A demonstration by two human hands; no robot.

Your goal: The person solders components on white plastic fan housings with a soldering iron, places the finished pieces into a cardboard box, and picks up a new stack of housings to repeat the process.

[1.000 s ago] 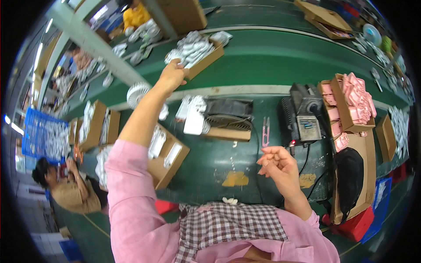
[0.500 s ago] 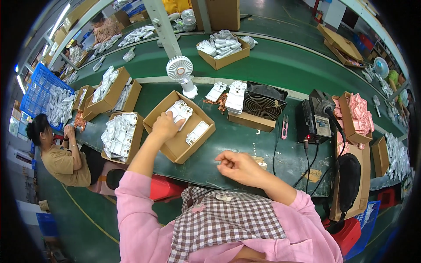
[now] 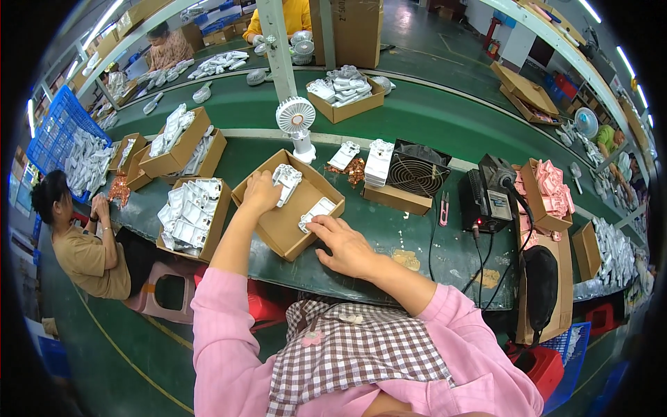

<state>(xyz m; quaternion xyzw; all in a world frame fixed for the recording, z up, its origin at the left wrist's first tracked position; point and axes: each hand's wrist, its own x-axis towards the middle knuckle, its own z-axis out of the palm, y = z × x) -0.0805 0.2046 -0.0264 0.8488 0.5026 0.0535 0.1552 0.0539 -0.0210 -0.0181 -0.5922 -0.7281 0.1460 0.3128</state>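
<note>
Right shell: a flat, oblong white plastic shell (image 3: 319,210) lies against the right side of an open brown cardboard box (image 3: 286,226), mid-frame; its long axis slants from lower left to upper right.
Right hand: the bare right hand (image 3: 344,247) is nearer to it, just to its lower right; the fingertips meet the shell's lower end, thumb apart from the fingers, nothing enclosed that I can see.
Left shell: a second white plastic shell (image 3: 288,182), ribbed at its upper end, stands closer to vertical in the frame, leaning slightly right, in the box's upper part.
Left hand: the bare left hand (image 3: 260,193) rests at its left edge, fingers bent; whether they grip or only touch, I can't tell.
Above the box: a small white desk fan (image 3: 296,117).
Left of it: a heap of white plastic shells (image 3: 191,212) in another carton.
</note>
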